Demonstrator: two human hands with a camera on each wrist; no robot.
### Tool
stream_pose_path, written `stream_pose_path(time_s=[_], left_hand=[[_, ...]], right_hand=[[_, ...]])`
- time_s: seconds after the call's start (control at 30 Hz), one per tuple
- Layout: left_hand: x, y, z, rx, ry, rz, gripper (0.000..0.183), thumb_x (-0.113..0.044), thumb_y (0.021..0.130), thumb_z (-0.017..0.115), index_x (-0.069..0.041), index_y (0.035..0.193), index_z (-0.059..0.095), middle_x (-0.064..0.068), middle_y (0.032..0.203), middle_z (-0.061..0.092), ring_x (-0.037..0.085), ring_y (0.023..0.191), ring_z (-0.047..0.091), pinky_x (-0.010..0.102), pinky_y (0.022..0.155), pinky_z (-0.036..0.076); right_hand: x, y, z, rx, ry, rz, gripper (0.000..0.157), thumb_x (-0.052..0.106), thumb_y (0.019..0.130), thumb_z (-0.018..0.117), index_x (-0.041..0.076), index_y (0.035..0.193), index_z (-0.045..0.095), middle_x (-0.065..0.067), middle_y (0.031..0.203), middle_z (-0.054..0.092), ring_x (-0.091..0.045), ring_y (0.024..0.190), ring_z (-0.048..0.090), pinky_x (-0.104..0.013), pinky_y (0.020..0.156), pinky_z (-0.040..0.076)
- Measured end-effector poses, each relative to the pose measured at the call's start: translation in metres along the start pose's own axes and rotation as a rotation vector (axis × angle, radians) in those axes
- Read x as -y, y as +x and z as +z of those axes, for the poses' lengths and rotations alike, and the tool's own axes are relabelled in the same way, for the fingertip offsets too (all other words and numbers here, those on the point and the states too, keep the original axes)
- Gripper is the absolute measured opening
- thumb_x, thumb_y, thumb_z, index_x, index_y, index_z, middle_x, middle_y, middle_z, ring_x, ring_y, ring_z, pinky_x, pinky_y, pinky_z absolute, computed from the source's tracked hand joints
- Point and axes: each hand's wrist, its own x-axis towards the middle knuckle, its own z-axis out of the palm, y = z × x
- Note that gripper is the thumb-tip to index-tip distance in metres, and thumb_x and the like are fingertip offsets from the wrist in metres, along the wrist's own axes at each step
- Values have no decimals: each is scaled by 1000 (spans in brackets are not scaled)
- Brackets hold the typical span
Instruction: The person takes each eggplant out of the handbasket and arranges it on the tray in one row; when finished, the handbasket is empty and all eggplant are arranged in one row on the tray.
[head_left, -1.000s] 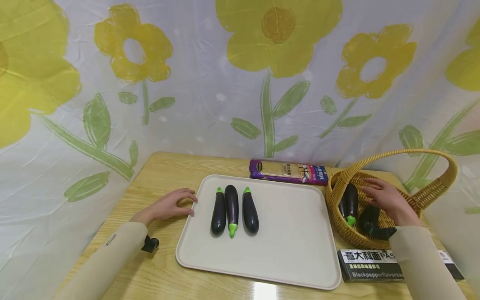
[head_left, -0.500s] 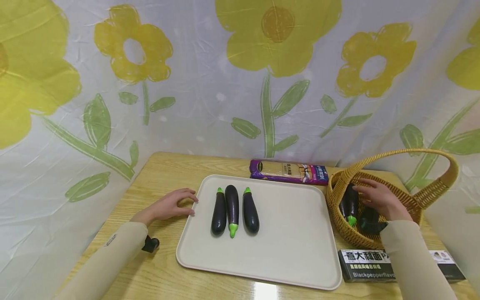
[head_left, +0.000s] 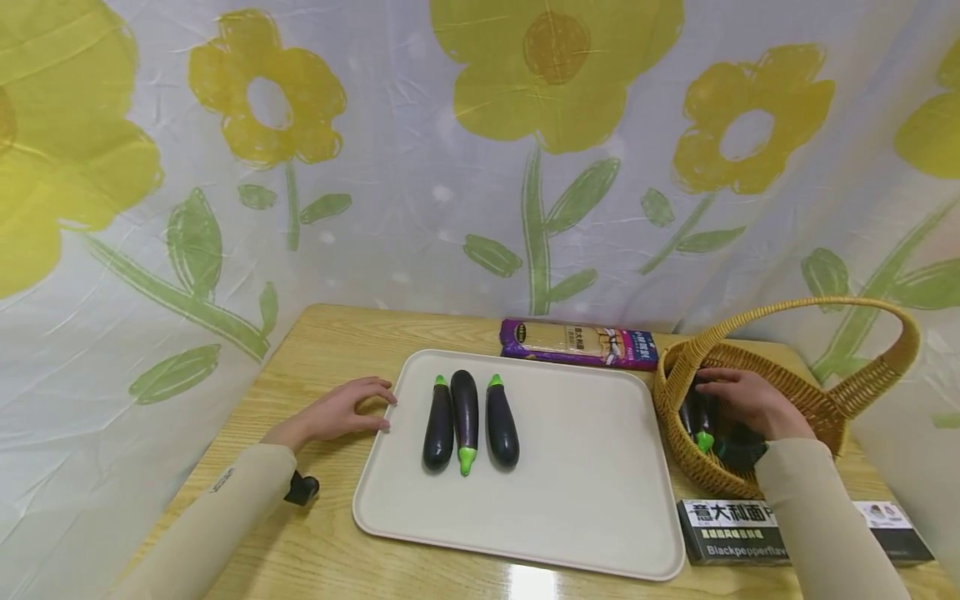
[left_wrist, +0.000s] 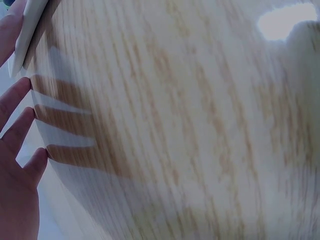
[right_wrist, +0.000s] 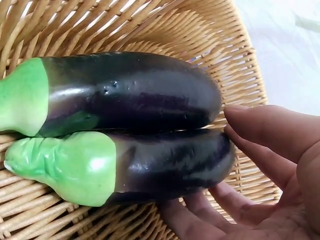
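Note:
My left hand (head_left: 347, 410) rests at the left rim of a cream tray (head_left: 577, 492), fingers loosely bent. Three dark purple eggplants lie lengthwise on the tray: a left one (head_left: 438, 427), a middle one (head_left: 466, 417) with its green stem toward me, and a right one (head_left: 502, 425). Inside the wicker basket (head_left: 686, 454), my right hand (head_left: 753, 404) reaches over two more eggplants. In the right wrist view, its thumb is at the tip of the upper eggplant (right_wrist: 135, 95). Its other fingers spread beside and partly under the lower eggplant (right_wrist: 175, 162), without a visible firm grip.
A purple pasta packet (head_left: 577, 343) lies behind the tray. A black box (head_left: 738, 533) stands in front of the basket, partly under the right sleeve. The basket's tall handle (head_left: 817, 302) arches over its opening. A flowered curtain (head_left: 405, 208) hangs behind the wooden table (head_left: 352, 333).
My right hand has moved left and slightly toward me inside the basket, coming over the eggplants there. My left hand and the three eggplants on the tray have stayed put.

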Motion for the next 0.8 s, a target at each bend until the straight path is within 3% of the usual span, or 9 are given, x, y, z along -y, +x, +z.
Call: stream_pose_path(time_s=[0.07,0.17,0.33,0.47,0.8], left_hand=[[0,0,0,2,0,-3,41,-41,86,74,-19,119,66,16,142,50,40,137,36,60,111,26],[0,0,0,5,3,-4,41,-41,86,74,-19,119,65,17,142,49,40,137,36,61,111,26],[0,0,0,10,-2,-10,42,-42,86,74,-19,120,65,16,143,49,40,137,36,61,111,26],[1,1,1,12,8,-15,43,-44,86,73,-20,120,65,16,143,49,40,137,35,61,111,26],[0,1,0,15,8,-16,42,-44,86,74,-20,120,65,15,143,49,39,138,36,60,112,26]], right_hand=[[-1,0,0,15,-19,-5,54,19,102,53,-11,144,35,-15,121,55,-13,97,52,-29,78,51],[0,0,0,39,-35,-3,57,20,103,52,-10,146,31,-30,141,39,-23,111,51,-36,86,53],[2,-1,-1,53,-64,8,58,19,102,52,-10,147,29,-34,143,35,-27,110,53,-42,87,54],[4,-4,-2,40,-71,10,57,16,101,53,-9,147,30,-35,139,38,-20,99,58,-41,83,56],[12,-14,-7,-43,-81,-25,60,18,100,56,-8,147,31,-36,145,30,-13,90,58,-38,75,56]])
